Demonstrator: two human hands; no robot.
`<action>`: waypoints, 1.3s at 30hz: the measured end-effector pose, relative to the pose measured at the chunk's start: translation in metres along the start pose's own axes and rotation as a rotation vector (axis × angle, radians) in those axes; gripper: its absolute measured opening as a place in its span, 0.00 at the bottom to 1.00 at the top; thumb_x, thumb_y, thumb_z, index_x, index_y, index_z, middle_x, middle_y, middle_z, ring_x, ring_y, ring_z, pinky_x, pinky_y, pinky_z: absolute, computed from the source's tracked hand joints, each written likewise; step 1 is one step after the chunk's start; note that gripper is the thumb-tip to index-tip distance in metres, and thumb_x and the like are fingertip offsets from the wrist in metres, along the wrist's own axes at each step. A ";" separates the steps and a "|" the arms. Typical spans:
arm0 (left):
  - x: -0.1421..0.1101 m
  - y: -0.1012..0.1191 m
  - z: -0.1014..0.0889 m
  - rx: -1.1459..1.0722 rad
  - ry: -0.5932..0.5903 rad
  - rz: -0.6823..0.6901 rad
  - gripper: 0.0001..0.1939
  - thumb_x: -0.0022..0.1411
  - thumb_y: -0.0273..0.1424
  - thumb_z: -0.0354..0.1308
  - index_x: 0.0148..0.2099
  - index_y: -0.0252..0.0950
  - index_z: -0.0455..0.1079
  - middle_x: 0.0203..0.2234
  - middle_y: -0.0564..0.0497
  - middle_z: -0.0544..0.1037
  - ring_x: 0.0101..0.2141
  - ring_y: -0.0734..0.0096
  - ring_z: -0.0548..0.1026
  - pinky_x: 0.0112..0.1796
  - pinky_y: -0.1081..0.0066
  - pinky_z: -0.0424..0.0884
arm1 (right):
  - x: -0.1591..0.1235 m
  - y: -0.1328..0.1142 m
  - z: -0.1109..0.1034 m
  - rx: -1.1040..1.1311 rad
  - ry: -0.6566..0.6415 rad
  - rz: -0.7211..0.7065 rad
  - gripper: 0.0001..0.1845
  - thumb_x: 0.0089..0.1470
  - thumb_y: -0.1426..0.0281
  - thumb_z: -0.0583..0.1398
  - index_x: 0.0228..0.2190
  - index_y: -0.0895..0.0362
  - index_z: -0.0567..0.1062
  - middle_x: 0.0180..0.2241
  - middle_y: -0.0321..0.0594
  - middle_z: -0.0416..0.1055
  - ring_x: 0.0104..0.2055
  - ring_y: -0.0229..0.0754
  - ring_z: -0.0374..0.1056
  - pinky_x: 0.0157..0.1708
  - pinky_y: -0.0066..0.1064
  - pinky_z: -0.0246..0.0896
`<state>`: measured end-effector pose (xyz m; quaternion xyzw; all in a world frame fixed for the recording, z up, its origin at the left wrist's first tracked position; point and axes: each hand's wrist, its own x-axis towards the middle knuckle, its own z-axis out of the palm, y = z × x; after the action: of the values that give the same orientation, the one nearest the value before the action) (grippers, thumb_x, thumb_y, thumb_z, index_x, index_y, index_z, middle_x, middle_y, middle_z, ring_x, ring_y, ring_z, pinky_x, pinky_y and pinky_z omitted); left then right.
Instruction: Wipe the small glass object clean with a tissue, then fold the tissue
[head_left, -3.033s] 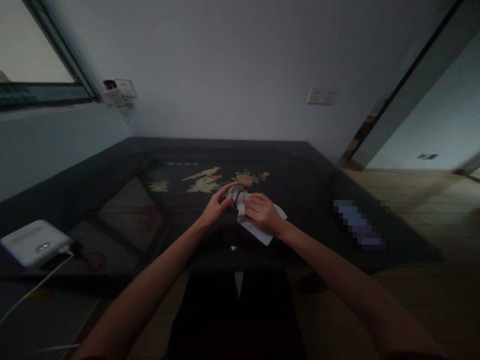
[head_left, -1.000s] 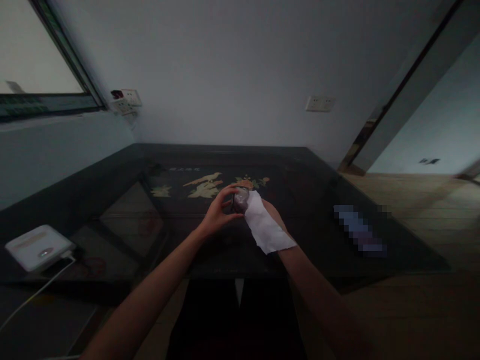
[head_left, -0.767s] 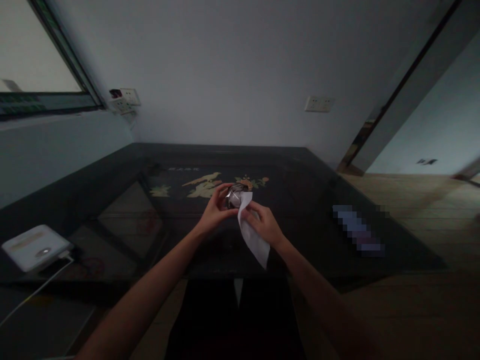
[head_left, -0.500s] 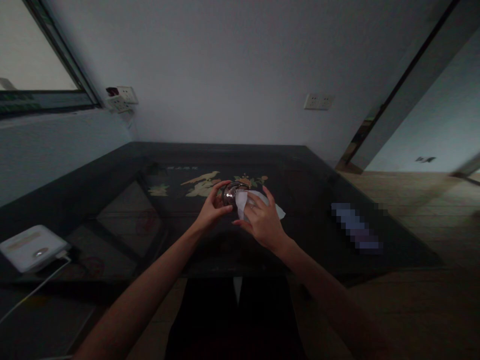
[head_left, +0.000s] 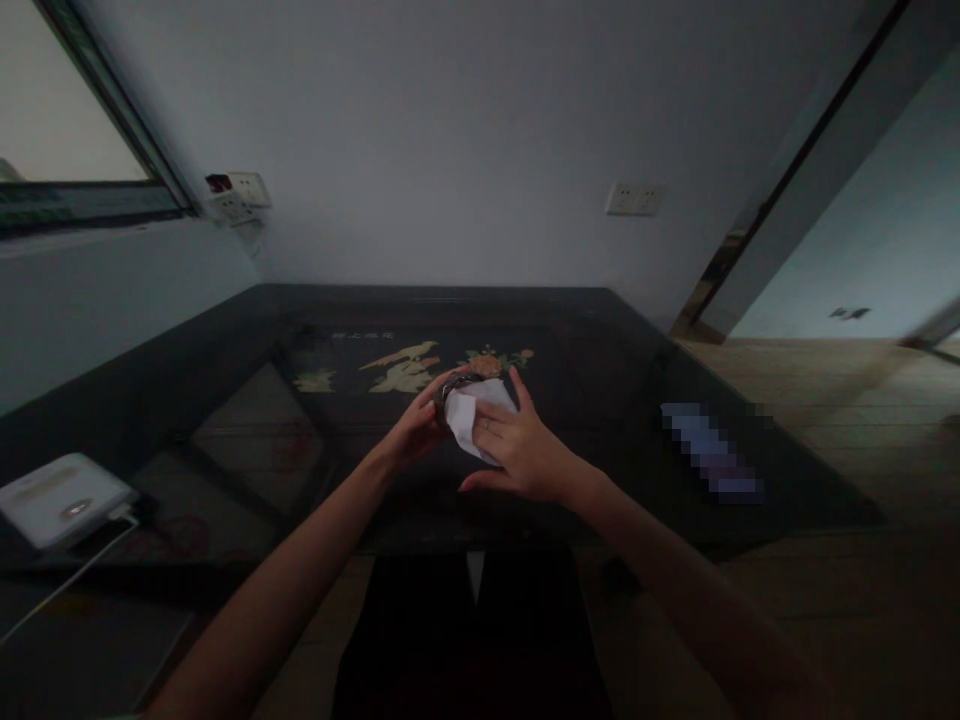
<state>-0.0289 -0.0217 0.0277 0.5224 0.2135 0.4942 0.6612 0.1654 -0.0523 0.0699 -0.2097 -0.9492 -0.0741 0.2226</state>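
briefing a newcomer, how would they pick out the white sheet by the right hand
Start at the big dark table and look to its middle. The white sheet is between the right hand and the dark shiny object in the left hand. It is thin and bent, unlike the boxy white device at far left.

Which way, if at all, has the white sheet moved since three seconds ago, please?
Yes, the white sheet has shifted left: its visible part no longer reaches past the right end of the flower print.
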 end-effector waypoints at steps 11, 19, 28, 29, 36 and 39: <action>0.004 -0.014 -0.006 -0.085 0.024 -0.111 0.27 0.51 0.50 0.60 0.49 0.39 0.72 0.42 0.47 0.79 0.42 0.60 0.76 0.41 0.66 0.70 | -0.001 -0.016 -0.013 0.018 0.038 0.104 0.20 0.55 0.60 0.60 0.47 0.56 0.72 0.49 0.46 0.73 0.56 0.55 0.64 0.63 0.63 0.28; 0.005 -0.012 -0.004 -0.055 0.028 -0.139 0.24 0.52 0.52 0.58 0.42 0.39 0.74 0.33 0.50 0.80 0.39 0.60 0.76 0.38 0.67 0.70 | 0.005 -0.018 -0.004 -0.027 -0.036 0.066 0.28 0.53 0.55 0.60 0.50 0.58 0.70 0.54 0.49 0.68 0.62 0.55 0.56 0.64 0.62 0.25; 0.005 -0.013 0.006 -0.069 -0.031 -0.154 0.28 0.53 0.51 0.58 0.49 0.36 0.72 0.36 0.47 0.80 0.37 0.63 0.76 0.37 0.69 0.69 | -0.006 -0.015 -0.011 -0.030 -0.042 0.076 0.19 0.54 0.65 0.61 0.48 0.53 0.71 0.49 0.43 0.73 0.56 0.53 0.64 0.62 0.65 0.23; 0.005 -0.013 0.006 -0.061 -0.029 -0.142 0.28 0.53 0.51 0.57 0.50 0.36 0.72 0.37 0.46 0.80 0.38 0.63 0.76 0.38 0.69 0.69 | -0.007 -0.017 -0.009 -0.054 -0.032 0.108 0.19 0.54 0.67 0.62 0.48 0.54 0.71 0.49 0.43 0.73 0.57 0.54 0.63 0.63 0.64 0.24; 0.008 -0.019 -0.001 -0.047 0.063 -0.130 0.26 0.53 0.51 0.57 0.46 0.36 0.73 0.37 0.47 0.80 0.41 0.60 0.76 0.39 0.68 0.70 | 0.000 -0.025 0.010 -0.087 0.026 0.210 0.29 0.51 0.63 0.64 0.52 0.61 0.67 0.55 0.52 0.66 0.62 0.58 0.55 0.63 0.62 0.31; 0.008 -0.020 -0.002 -0.067 0.062 -0.153 0.27 0.54 0.51 0.56 0.46 0.36 0.74 0.37 0.47 0.80 0.41 0.60 0.76 0.40 0.68 0.69 | 0.002 -0.020 0.010 -0.102 -0.007 0.132 0.27 0.52 0.59 0.62 0.51 0.58 0.68 0.54 0.49 0.68 0.62 0.56 0.56 0.63 0.62 0.30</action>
<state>-0.0183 -0.0133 0.0107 0.4665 0.2565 0.4651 0.7073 0.1512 -0.0676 0.0605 -0.2831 -0.9291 -0.1065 0.2126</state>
